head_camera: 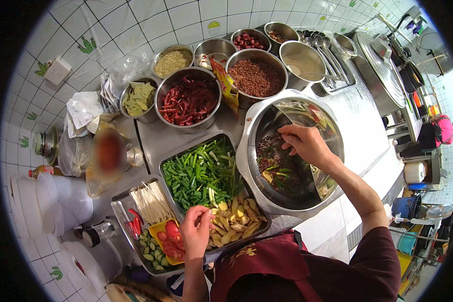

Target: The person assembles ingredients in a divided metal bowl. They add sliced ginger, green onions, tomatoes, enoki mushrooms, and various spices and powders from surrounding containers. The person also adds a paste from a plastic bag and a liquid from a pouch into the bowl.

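Observation:
My right hand [307,143] hangs over a divided stainless steel hot pot [245,151], its fingers curled and thumb near the fingertips; whether anything is in it I cannot tell. Reddish-brown peppercorns [262,158], scallion pieces [282,170] and a ginger slice [267,176] lie in the pot's darker half. My left hand [197,228] is at the near edge of a metal tray [232,136] of cut scallions [196,170] and sliced ginger [234,222]. A yellow ginger piece shows by its pinched fingertips; held or merely behind them, I cannot tell.
Left of it, another tray [117,205] holds enoki mushrooms [153,202], tomato slices [172,247] and cucumber slices [151,247]. Behind stand steel bowls of dried chillies [188,102], bay leaves [139,98] and red granules [256,77]. A person [441,130] is far right.

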The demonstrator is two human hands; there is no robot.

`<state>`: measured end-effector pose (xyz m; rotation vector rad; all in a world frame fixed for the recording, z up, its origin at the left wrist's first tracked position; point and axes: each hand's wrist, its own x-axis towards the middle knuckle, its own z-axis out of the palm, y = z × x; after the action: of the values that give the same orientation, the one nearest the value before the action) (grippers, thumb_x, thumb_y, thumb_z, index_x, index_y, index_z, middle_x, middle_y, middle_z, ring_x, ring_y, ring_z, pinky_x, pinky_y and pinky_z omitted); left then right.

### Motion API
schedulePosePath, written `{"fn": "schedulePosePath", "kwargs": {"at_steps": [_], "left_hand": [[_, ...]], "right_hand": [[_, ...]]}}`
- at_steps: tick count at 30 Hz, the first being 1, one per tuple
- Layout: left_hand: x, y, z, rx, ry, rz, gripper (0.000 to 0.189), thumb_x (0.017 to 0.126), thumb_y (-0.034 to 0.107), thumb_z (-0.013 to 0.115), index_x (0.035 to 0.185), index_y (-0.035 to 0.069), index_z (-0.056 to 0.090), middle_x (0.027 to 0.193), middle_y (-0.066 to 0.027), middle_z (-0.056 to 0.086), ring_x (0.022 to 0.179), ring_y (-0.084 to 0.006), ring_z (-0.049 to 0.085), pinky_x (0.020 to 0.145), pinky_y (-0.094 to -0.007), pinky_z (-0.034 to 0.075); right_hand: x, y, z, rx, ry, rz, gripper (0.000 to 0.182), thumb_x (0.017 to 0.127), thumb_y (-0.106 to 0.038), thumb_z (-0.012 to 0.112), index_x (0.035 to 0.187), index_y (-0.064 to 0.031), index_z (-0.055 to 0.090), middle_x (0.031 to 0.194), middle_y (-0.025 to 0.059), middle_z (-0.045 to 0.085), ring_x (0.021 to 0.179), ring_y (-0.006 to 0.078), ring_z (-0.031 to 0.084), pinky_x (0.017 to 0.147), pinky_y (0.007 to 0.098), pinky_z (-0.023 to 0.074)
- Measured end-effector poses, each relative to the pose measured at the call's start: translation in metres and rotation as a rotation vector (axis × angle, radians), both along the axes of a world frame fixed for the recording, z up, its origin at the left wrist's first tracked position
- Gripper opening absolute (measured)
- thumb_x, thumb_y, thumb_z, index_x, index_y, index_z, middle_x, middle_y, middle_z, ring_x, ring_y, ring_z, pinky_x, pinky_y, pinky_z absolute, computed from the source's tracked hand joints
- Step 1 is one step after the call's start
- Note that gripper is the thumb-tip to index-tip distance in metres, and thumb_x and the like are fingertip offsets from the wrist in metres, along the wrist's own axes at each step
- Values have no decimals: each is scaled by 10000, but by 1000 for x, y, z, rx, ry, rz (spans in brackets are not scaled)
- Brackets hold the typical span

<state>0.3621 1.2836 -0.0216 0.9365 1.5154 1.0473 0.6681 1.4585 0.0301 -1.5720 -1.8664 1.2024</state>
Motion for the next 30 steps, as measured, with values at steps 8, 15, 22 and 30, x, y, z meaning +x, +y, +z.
{"fn": "schedulePosePath", "kwargs": {"at_steps": [8, 15, 22, 30], "left_hand": [[-20, 2, -4, 19, -18, -31, 91, 919, 37, 591, 995, -6, 566, 816, -78, 656, 611, -90, 595, 538, -234, 497], [-35, 5, -2, 48, 100, -52, 106, 910, 61, 613, 988, -8, 592, 809, -74, 673, 617, -84, 604, 546, -240, 491], [-48, -5, -13, -86, 38, 20, 113, 911, 81, 617, 973, -11, 595, 806, -80, 675, 637, -103, 626, 560, -252, 499], [-48, -4, -10, -82, -31, 23, 126, 913, 91, 598, 999, -1, 586, 800, -89, 687, 638, -115, 645, 577, -249, 511]], "right_hand": [[-6, 16, -44, -232, 188, -197, 142, 923, -98, 571, 965, 20, 638, 731, 79, 605, 566, 143, 603, 507, 273, 503], [-10, 181, -54, 505, -88, 177, 215, 870, -137, 607, 1029, -2, 657, 985, 147, 656, 899, 227, 639, 818, 346, 514], [-186, 185, 11, 438, -117, 317, 375, 824, -209, 679, 1169, -70, 627, 1244, 174, 573, 1129, 337, 572, 941, 380, 459], [-270, 188, -85, 436, -555, 431, 675, 627, -268, 788, 1254, -175, 554, 1190, 222, 511, 1089, 444, 522, 943, 500, 447]]}}
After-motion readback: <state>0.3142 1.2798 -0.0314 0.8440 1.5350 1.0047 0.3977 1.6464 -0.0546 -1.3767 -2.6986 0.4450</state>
